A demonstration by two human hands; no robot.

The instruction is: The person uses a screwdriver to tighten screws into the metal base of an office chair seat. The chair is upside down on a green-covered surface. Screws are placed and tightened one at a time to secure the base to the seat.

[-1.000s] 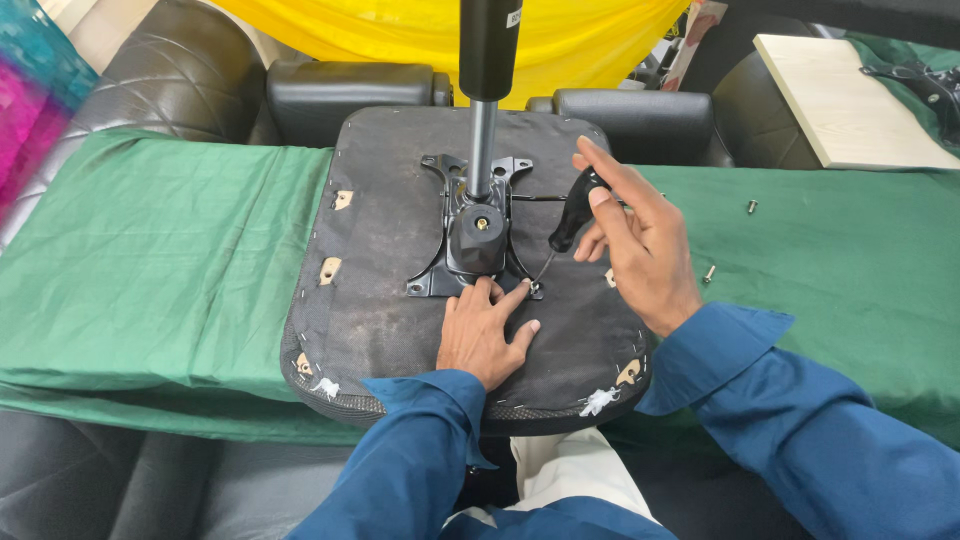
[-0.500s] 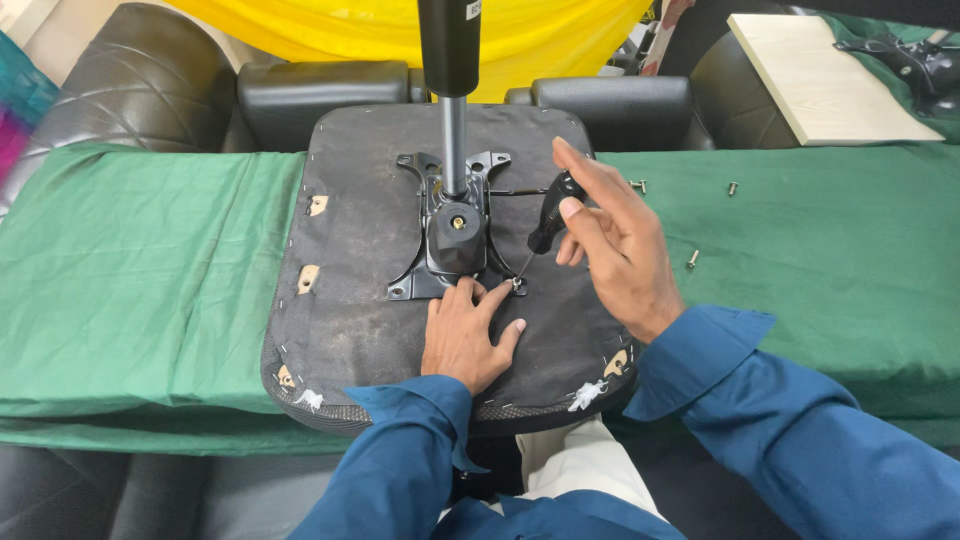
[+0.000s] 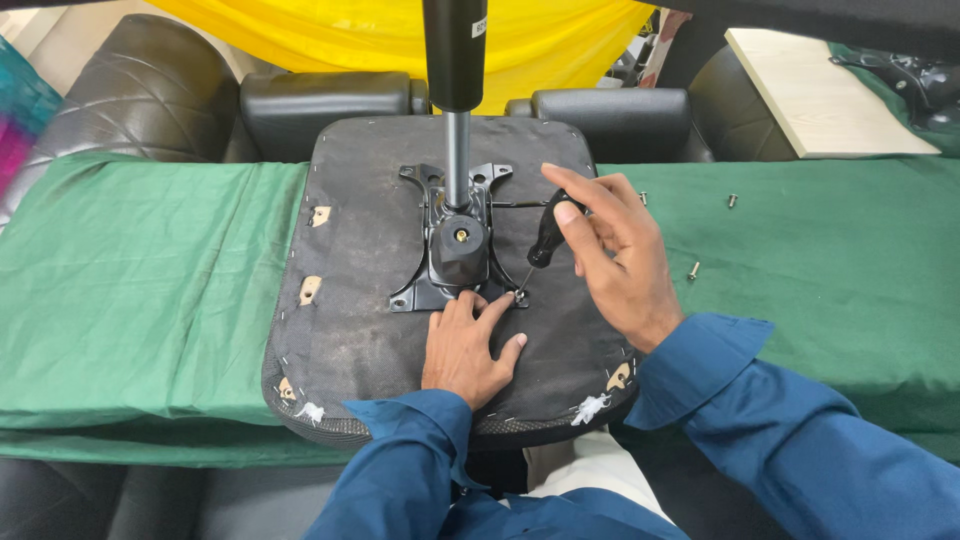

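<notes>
An upturned black chair seat [image 3: 370,300] lies on a green cloth [image 3: 140,270]. A black metal mechanism plate [image 3: 450,240] with an upright gas cylinder [image 3: 456,60] is fixed on it. My right hand [image 3: 615,250] grips a screwdriver [image 3: 545,240] by its black handle; its tip meets a screw [image 3: 520,295] at the plate's near right corner. My left hand [image 3: 465,345] rests flat on the seat, fingertips touching the plate's near edge beside that screw.
Loose screws [image 3: 693,270] [image 3: 732,200] lie on the cloth right of the seat. Black leather cushions [image 3: 320,105] stand behind, with yellow fabric [image 3: 330,30] beyond. A pale wooden board [image 3: 815,95] sits at the back right.
The screwdriver has tilted down so its tip now sits on the corner screw. My left hand has stayed put; the view has shifted slightly.
</notes>
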